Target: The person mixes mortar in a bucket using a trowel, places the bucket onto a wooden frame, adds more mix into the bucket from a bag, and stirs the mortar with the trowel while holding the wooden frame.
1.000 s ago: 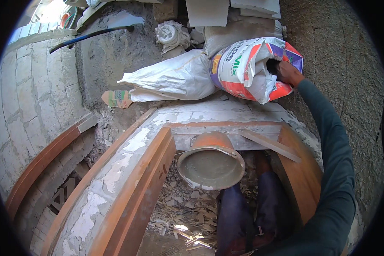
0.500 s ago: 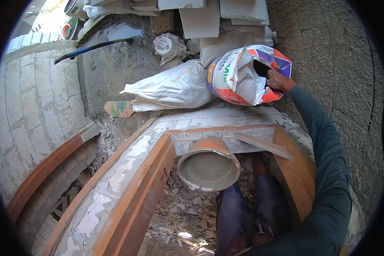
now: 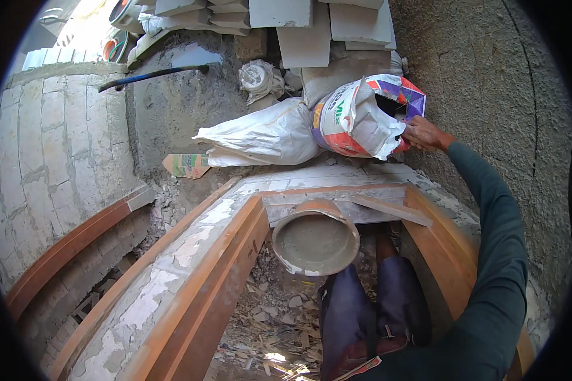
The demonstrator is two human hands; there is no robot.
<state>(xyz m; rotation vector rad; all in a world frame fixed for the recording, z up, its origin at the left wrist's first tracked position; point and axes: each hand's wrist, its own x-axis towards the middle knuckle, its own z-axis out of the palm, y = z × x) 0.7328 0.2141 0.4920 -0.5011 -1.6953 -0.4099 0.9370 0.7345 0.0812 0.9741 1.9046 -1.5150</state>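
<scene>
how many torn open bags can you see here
1. The printed bag is beyond the wooden frame, right of the white sack, with the right hand at its torn mouth. Others may be hidden behind the stack at the top.

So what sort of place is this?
Most likely a building site: there's a torn-open printed sack, a bucket smeared with grey material, and a bare block wall.
</scene>
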